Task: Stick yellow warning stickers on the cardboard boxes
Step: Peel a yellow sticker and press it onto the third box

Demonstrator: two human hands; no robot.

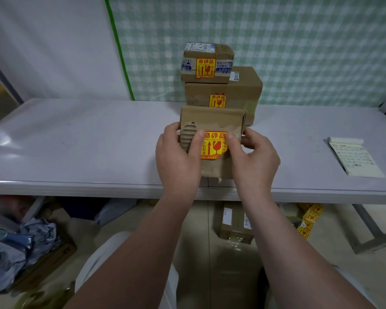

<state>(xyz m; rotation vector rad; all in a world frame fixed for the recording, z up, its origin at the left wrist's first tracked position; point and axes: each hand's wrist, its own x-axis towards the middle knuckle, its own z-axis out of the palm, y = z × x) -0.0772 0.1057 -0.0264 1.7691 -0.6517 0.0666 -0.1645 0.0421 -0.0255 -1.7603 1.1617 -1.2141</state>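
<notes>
I hold a worn cardboard box (212, 118) upright above the grey table (76, 141), near its front edge. My left hand (178, 157) grips its left side, thumb on the front face. My right hand (252, 157) grips the right side, thumb pressing a yellow warning sticker (213, 146) that lies on the box's front. Behind it stand two stacked boxes: a large one (239, 94) and a small one (207, 63) on top. Each of them bears a yellow sticker on its front.
A notepad (354, 159) lies at the table's right. Under the table a strip of yellow stickers (309, 220) hangs at the right, another cardboard box (234, 224) sits on the floor, and a carton of crumpled grey bags (25, 246) stands at the left.
</notes>
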